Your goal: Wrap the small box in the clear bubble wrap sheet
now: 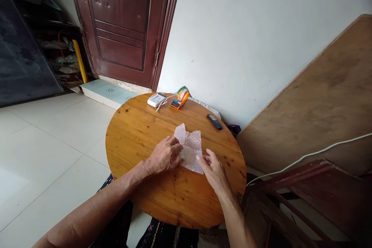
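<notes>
A sheet of clear bubble wrap [193,157] lies partly unfolded on the round wooden table [139,135], its far corners sticking up. My left hand [168,152] is closed on the wrap's left side, fingers curled over it. Something small and pale shows by those fingertips, too unclear to name. At the right edge of the wrap is my right hand [213,168], its thumb at the sheet and its fingers apart and slightly bent.
Toward the table's far side are a white boxy device [157,100] with a cable, an orange tape dispenser [180,100] and a dark, pixelated long object [214,121]. A white wall [247,38] rises behind. Dark red wooden furniture [314,193] stands at the right.
</notes>
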The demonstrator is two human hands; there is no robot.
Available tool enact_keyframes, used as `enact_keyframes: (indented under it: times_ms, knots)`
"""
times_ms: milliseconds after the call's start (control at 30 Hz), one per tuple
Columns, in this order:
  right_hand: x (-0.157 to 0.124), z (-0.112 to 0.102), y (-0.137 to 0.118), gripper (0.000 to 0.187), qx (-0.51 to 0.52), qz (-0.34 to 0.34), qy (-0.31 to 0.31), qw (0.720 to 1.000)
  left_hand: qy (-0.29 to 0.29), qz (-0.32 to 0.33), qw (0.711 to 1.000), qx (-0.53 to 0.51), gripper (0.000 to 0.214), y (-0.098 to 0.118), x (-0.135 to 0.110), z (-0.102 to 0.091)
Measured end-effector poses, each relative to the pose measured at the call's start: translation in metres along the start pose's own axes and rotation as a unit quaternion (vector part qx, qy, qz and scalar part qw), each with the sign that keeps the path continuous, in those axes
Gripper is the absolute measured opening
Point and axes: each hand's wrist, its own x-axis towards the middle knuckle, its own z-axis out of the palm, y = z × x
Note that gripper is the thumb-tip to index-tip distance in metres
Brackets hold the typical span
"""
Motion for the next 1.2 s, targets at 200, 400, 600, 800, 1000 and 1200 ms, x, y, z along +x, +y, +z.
enact_keyframes:
  times_ms: [200,400,600,800,1000,1200]
  knots:
    - [0.01,0.017,-0.013,0.066,0.033,-0.005,-0.018,0.999,0.019,0.032,0.999,0.021,0.021,-0.003,-0.003,0.01]
    - [0.005,0.023,-0.027,0.061,0.112,0.0,0.008,0.994,0.007,0.038,0.997,0.061,0.018,-0.004,-0.001,0.011]
    - [0.008,0.034,-0.045,0.071,0.224,0.011,-0.015,0.974,0.0,0.034,0.997,0.067,0.019,-0.003,0.001,0.01]
    - [0.008,0.039,-0.054,0.071,0.265,0.042,-0.004,0.963,0.004,0.019,1.0,-0.002,0.021,-0.001,0.002,0.008]
    - [-0.009,0.027,-0.068,0.062,0.291,0.051,-0.066,0.953,0.031,-0.042,0.992,-0.118,0.037,-0.002,0.0,0.011]
    - [-0.013,0.027,-0.069,0.059,0.205,0.002,-0.098,0.974,0.051,-0.122,0.957,-0.258,0.051,-0.003,-0.001,0.008]
